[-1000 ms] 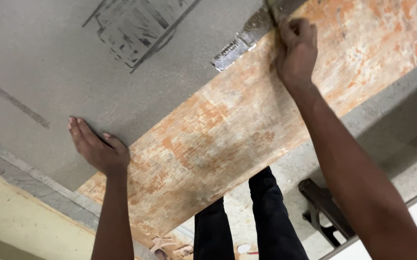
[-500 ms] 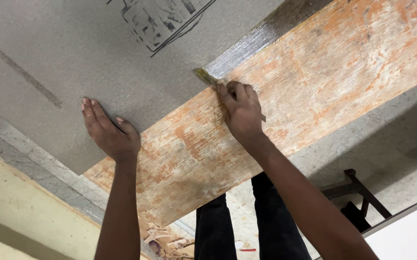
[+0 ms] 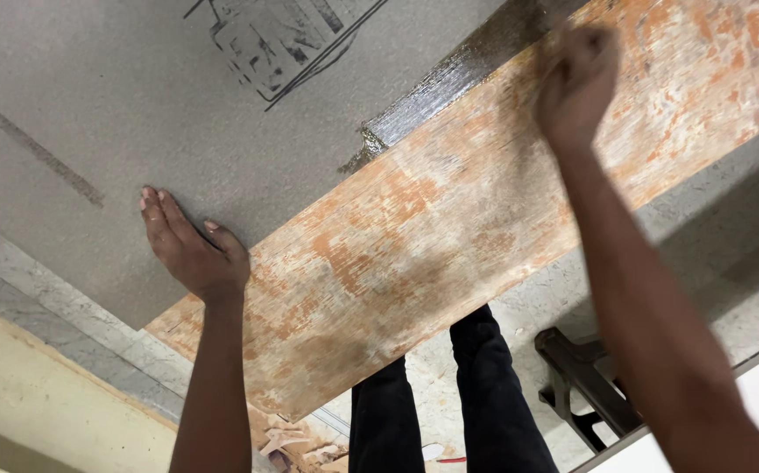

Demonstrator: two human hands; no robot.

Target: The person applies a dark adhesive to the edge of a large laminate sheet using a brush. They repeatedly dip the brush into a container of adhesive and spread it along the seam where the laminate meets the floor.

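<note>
At the left, the left hand (image 3: 188, 248) is lying palm down on the grey sheet (image 3: 178, 114), its forearm reaching up from the bottom edge of the view. Its fingers are stretched out flat and held close together, pointing up and to the left, with the thumb spread off to the right near the sheet's edge; they are pressing on the sheet and gripping nothing.

The grey sheet is covering the upper left of the view and overlapping the worn orange-and-cream wooden plank (image 3: 449, 228). The plank's long axis is running diagonally, from the lower left up to the upper right, and the sheet's edge is following the same line. Along that edge, a dark, wet-looking glossy strip (image 3: 449, 83) is showing, running the same diagonal way and ending in a ragged tip toward the lower left.

At the right, the right hand (image 3: 576, 83) is blurring over the plank just beside the strip's upper end, its arm coming in from the lower right corner. The fingers are curled inward into a loose fist; whether they are clamped on anything cannot be told.

Below the plank, two legs in dark trousers (image 3: 449, 394) are standing on a speckled floor (image 3: 730, 228).
</note>
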